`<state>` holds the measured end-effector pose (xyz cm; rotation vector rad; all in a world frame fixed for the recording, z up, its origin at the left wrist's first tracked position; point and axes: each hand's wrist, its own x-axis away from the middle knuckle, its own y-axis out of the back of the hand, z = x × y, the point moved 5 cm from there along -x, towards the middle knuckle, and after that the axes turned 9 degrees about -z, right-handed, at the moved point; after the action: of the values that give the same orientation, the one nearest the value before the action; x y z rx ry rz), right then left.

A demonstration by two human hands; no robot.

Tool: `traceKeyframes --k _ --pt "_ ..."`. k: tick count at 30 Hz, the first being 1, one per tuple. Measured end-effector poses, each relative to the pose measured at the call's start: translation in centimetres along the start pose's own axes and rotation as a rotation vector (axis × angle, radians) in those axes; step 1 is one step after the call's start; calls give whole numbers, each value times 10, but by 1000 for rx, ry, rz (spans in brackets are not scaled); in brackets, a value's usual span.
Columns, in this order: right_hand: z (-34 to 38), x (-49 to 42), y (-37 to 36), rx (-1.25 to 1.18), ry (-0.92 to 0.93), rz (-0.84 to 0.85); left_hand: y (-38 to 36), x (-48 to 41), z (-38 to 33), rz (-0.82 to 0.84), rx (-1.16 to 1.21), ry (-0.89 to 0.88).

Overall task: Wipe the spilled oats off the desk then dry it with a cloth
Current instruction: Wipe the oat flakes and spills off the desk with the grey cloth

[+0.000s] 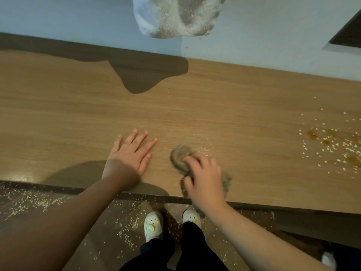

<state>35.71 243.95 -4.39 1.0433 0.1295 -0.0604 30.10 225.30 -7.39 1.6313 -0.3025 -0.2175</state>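
1. The desk point(214, 106) is stretching across the view, a smooth tan wood-grain top with a dark front edge, glinting wetly just beyond the cloth.
2. A pale blue matte wall point(58, 16) is running along the desk's far side.
3. The dark floor point(109, 227) is showing below, speckled with fallen flakes point(29, 200).
4. A fuzzy whitish bundle point(175, 16) is hanging at the top, throwing a shadow on the desk.
5. The left hand point(129, 159) is lying flat on the desk, fingers straight and spread, holding nothing.
6. The right hand point(205, 177) is curling its fingers over the cloth point(180, 156), a bunched grey-brown fluffy wad pressing on the desk near the front edge.
7. White perforated clogs point(153, 225) are standing on the floor.
8. The spilled oats point(332, 145) are lying scattered far right on the desk, well apart from the cloth, among amber drops point(312, 134).
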Motion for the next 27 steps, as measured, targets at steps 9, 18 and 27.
traceKeyframes --k 9,18,27 --pt "-47 -89 14 127 -313 -131 1 -4 1 15 55 -10" --pt "24 -13 -21 -111 535 331 5 -3 13 -176 377 122" --pt "-26 -53 6 27 58 -49 7 -10 4 -203 131 78"
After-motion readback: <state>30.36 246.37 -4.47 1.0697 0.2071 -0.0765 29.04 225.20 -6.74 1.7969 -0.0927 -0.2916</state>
